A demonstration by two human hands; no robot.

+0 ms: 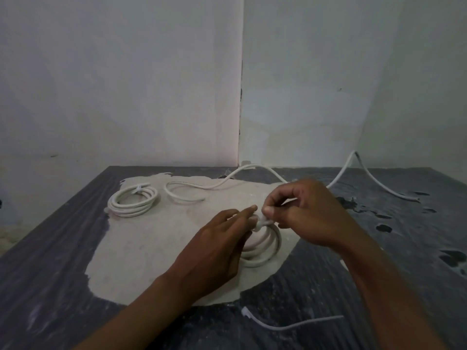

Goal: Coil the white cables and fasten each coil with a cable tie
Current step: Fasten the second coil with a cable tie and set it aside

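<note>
White cable already wound and tied sits far left on the worktop (63,248): the finished coil (132,202), its tie (138,190) cinched at the top, lies well clear of the work and is at no risk. Just to its right a loose cable (202,186) snakes back toward the wall, still uncoiled; if it gets dragged it could snag the finished one.

Centre, the left hand (214,251) rests on the second coil (265,251), fingers fairly straight and pressing the turns down, partly hiding them. Should that pressure ease, the stiff loops will likely spring apart before the fastening closes. Above the coil, the right hand (303,213) pinches something small and white between thumb and forefinger at the coil's top, probably the tie's tail; whether it has passed through the head I cannot tell. A slipped pinch, or a tie that catches only some turns, would leave the bundle loose.

Near the front edge lies a spare tie (285,324), within reach. Far right, another cable (366,173) arches off the wall.
</note>
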